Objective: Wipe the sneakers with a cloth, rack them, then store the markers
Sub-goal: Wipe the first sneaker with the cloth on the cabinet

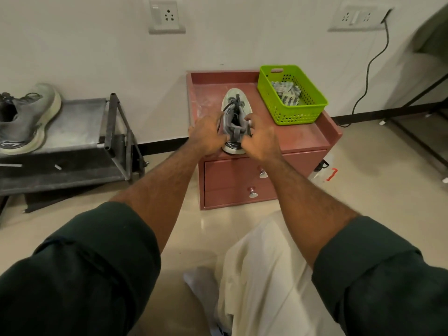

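Both forearms reach straight forward over the low reddish-brown two-drawer bench point(303, 139), where the grey-and-white laced sneaker point(236, 110) stands toe toward the wall. The left hand point(208, 134) and right hand point(260, 137) curl their grip around its heel collar from either side. The matching grey sneaker point(26, 117) sits on the dark metal shoe rack point(97, 127), and a lime-green plastic basket point(291, 112) rests just right of the held shoe.

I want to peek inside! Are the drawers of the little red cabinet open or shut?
Shut. Both drawer fronts of the small reddish-brown cabinet sit flush, knobs facing out.
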Available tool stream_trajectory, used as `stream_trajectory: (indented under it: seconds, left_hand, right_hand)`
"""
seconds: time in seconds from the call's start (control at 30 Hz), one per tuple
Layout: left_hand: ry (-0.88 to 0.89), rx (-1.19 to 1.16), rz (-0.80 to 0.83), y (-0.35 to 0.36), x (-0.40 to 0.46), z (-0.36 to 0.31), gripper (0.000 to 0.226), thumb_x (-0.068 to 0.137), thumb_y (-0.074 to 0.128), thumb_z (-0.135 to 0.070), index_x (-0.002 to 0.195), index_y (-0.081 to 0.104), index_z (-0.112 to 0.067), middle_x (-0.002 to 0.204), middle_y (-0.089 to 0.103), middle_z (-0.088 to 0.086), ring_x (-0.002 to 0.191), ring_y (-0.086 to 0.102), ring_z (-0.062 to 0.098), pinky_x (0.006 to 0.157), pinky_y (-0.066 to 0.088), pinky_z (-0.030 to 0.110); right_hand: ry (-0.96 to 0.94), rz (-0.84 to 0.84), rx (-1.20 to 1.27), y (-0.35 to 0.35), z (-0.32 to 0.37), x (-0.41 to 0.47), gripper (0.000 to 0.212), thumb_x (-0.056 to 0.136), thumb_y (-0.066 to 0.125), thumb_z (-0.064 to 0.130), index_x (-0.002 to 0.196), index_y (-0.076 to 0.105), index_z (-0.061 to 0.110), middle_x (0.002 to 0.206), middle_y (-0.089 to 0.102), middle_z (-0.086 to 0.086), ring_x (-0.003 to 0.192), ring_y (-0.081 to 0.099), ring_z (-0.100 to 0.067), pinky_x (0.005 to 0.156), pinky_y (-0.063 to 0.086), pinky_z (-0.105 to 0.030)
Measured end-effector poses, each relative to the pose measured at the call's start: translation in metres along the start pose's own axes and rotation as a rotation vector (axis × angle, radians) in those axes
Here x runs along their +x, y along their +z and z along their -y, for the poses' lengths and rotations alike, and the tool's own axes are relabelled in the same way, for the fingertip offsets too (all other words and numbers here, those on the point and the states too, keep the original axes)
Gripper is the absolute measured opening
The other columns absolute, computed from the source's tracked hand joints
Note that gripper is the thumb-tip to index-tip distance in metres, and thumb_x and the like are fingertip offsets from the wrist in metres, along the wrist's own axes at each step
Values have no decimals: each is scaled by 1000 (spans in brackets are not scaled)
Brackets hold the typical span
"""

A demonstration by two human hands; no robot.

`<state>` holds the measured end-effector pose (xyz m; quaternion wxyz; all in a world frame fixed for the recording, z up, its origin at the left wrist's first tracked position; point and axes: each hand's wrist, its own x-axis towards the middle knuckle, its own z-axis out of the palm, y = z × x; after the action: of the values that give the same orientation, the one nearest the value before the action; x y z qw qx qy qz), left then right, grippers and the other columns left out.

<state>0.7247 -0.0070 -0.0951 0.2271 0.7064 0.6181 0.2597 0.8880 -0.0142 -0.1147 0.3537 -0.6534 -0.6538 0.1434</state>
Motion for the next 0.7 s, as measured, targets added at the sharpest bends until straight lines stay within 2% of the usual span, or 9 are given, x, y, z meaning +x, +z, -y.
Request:
stream_trajectory:
  seconds: [0.07,0.17,0.23,0.3,0.43,0.53,0.6,0.7]
  left_hand:
    - [15,0,-1,0,4,2,63,85,74,-31,142,47,-27,133,60,0,127,51,23,106,31,46]
    - [40,-40,22,-1,17,8,55,83,76,-38,133,56,-24,125,64,0,115,58,18,105,41,44]
    - [79,-68,54,-3,28,11,52,81,79,-37,126,61,-20,121,64,1,108,59,18,98,50,43]
    - [137,-79,92,-6,42,10,45,82,78,-31,121,65,-14,115,65,2,105,60,19,95,52,43]
    - [183,-228,47,-11,81,-4,33,81,62,-39,102,72,-15,99,70,3,96,63,21,92,51,45]
    - [207,-211,6,-7,112,-20,37,82,54,-48,91,70,-17,89,70,2,89,64,22,88,52,44]
    - [238,-174,13,0,128,-32,45,83,52,-54,91,68,-13,89,69,6,88,64,25,84,49,42]
    - [292,-137,30,13,147,-43,49,86,49,-53,89,65,-6,87,66,12,84,61,29,77,47,42]
  right_hand:
    - [46,-30,35,-1,-4,7,44,75,58,26,119,56,29,106,71,-8,90,68,-30,74,57,-40]
    - [65,-93,25,-9,-14,25,38,77,50,18,113,61,23,97,71,-6,88,66,-28,76,56,-41]
    - [59,-124,-27,-18,-22,41,28,82,49,16,106,61,21,92,70,-9,86,66,-30,73,56,-41]
    - [37,-179,-81,-28,-32,64,22,85,48,16,102,62,18,88,70,-13,83,66,-34,69,55,-40]
    - [-99,-311,-200,-57,-47,113,23,79,49,8,96,65,9,91,70,-16,88,64,-37,74,49,-41]
    - [36,-199,-301,-74,-58,151,28,77,56,7,104,64,8,107,66,-17,104,60,-38,84,45,-40]
    - [159,-39,-411,-81,-65,170,37,79,63,9,116,62,7,121,63,-19,116,56,-37,90,47,-38]
    - [204,251,-575,-81,-66,181,47,95,54,12,140,48,3,146,49,-19,134,46,-33,105,38,-34]
